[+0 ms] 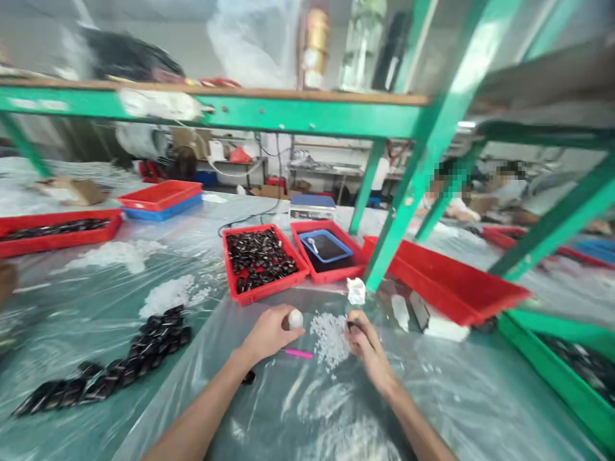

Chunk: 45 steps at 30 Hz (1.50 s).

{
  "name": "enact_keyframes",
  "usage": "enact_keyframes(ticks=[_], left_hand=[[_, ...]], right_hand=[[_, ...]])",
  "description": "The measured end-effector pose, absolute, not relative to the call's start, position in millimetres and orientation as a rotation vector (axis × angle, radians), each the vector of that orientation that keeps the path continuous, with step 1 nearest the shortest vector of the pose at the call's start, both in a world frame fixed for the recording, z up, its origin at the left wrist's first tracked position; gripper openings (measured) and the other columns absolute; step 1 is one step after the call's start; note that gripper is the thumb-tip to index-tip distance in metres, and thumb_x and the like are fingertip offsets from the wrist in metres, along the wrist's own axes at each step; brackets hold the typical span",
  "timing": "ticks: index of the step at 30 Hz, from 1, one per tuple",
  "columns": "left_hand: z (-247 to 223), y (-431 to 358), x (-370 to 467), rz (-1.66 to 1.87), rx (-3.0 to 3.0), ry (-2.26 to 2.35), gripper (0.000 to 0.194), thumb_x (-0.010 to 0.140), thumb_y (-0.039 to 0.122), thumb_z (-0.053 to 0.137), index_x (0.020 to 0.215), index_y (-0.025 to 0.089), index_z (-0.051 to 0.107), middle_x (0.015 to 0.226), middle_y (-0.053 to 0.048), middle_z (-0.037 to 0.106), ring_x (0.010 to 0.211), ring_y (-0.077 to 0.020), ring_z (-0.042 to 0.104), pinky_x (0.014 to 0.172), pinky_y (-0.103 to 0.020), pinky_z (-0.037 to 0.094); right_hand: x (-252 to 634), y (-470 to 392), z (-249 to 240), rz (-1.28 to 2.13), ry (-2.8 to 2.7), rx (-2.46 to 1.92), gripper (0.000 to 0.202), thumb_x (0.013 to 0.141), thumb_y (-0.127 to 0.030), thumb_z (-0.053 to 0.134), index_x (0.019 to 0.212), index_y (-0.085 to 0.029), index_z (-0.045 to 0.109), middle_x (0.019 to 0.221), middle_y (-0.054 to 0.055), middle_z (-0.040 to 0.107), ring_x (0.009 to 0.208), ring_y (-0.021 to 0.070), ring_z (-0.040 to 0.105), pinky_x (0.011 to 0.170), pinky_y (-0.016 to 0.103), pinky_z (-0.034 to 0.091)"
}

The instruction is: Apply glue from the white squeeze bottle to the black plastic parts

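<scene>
My left hand [270, 334] is closed around a small white round-ended object [295, 319]; its exact kind is unclear. Across from it, my right hand [369, 351] pinches a small dark piece [351, 325], partly hidden by the fingers. Between both hands lies a loose heap of tiny white pieces [329, 338] on the plastic-covered table [269, 410]. A pink stick-like tool [298, 353] rests just below my left fingers. One glossy black piece [248, 378] sits beside my left wrist. Crumpled white tissue [356, 291] lies beyond my right hand.
Ahead stand a red tray of black pieces [262, 259] and a red tray [331, 276] holding a blue tray [327, 246] with a white spoon. A green post [398, 218] rises near my right hand. Black pieces [120, 371] form rows at left. Co-workers are visible far right.
</scene>
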<state>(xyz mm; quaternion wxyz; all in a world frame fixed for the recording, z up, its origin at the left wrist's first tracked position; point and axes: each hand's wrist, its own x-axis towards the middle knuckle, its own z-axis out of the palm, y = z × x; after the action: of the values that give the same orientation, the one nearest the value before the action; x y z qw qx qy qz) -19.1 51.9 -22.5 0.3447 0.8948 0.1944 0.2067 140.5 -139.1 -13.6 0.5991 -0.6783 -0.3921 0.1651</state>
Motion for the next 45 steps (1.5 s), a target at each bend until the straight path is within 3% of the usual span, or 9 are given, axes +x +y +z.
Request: enact_keyframes(ticks=[4,8,13,18,21,29,34,39,45], left_hand=[[-25,46,-32,0.746,2.026,0.465,0.024,0.082,0.038,0.078,0.094,0.018,0.073,0.085,-0.004,0.065,0.073,-0.0172,0.053,0.069,-0.026,0.039],[-15,28,-36,0.741,1.543,0.469,0.036,0.081,0.046,0.079,0.100,0.016,0.072,0.090,-0.007,0.067,0.081,-0.0204,0.060,0.071,-0.027,0.045],[3,17,-34,0.591,1.081,0.442,0.056,0.088,0.057,0.068,0.126,0.016,0.064,0.076,-0.003,0.061,0.059,-0.0136,0.053,0.056,-0.024,0.042],[7,18,-33,0.551,0.913,0.434,0.040,0.092,0.050,0.056,0.102,0.012,0.068,0.053,0.004,0.041,0.045,-0.0083,0.030,0.046,-0.022,0.029],[9,16,-33,0.527,0.838,0.389,0.022,0.086,0.037,0.060,0.087,0.015,0.062,0.056,0.004,0.041,0.047,-0.0086,0.034,0.048,-0.022,0.032],[9,16,-33,0.468,0.568,0.401,0.021,0.083,0.030,0.072,0.086,0.017,0.056,0.070,0.003,0.043,0.055,-0.0073,0.040,0.048,-0.019,0.037],[7,15,-32,0.511,0.749,0.473,0.024,0.082,0.030,0.078,0.089,0.016,0.060,0.069,0.004,0.043,0.053,-0.0058,0.037,0.047,-0.018,0.035],[7,14,-32,0.530,0.804,0.526,0.027,0.083,0.034,0.077,0.085,0.015,0.059,0.063,0.007,0.037,0.049,-0.0053,0.031,0.047,-0.020,0.033],[4,17,-28,0.635,0.845,0.570,0.040,0.074,0.035,0.086,0.074,0.017,0.050,0.065,0.006,0.041,0.054,-0.0061,0.038,0.049,-0.020,0.034]], right_hand=[[125,-140,-22,0.413,-0.894,-1.497,0.023,0.094,-0.047,0.058,0.099,-0.025,0.052,0.081,-0.002,0.050,0.065,0.0142,0.047,0.059,0.026,0.043],[119,-136,-20,0.679,-0.892,-1.327,0.027,0.095,-0.050,0.060,0.098,-0.025,0.051,0.086,0.000,0.062,0.056,0.0104,0.048,0.054,0.026,0.042],[121,-137,-11,0.745,-0.778,-1.254,0.040,0.087,-0.059,0.069,0.098,-0.024,0.053,0.077,0.000,0.070,0.047,0.0109,0.052,0.049,0.027,0.042],[117,-136,-11,0.687,-0.754,-1.314,0.039,0.088,-0.060,0.066,0.097,-0.023,0.059,0.061,-0.006,0.051,0.047,0.0097,0.042,0.046,0.025,0.033],[114,-134,-15,0.672,-0.750,-1.332,0.038,0.090,-0.060,0.064,0.098,-0.023,0.058,0.066,-0.005,0.050,0.051,0.0111,0.044,0.046,0.025,0.032],[117,-132,-23,0.788,-0.775,-1.244,0.049,0.085,-0.071,0.065,0.090,-0.023,0.057,0.054,-0.010,0.028,0.045,0.0083,0.022,0.043,0.024,0.018],[114,-131,-23,0.645,-0.747,-1.267,0.049,0.090,-0.071,0.058,0.105,-0.024,0.057,0.063,-0.008,0.033,0.048,0.0099,0.028,0.044,0.024,0.023],[114,-132,-23,0.597,-0.789,-1.343,0.041,0.097,-0.062,0.050,0.112,-0.024,0.055,0.076,-0.001,0.057,0.054,0.0120,0.044,0.047,0.024,0.035],[118,-135,-23,0.381,-0.871,-1.530,0.031,0.095,-0.045,0.058,0.109,-0.021,0.073,0.106,0.010,0.067,0.088,0.0208,0.061,0.058,0.026,0.047]])
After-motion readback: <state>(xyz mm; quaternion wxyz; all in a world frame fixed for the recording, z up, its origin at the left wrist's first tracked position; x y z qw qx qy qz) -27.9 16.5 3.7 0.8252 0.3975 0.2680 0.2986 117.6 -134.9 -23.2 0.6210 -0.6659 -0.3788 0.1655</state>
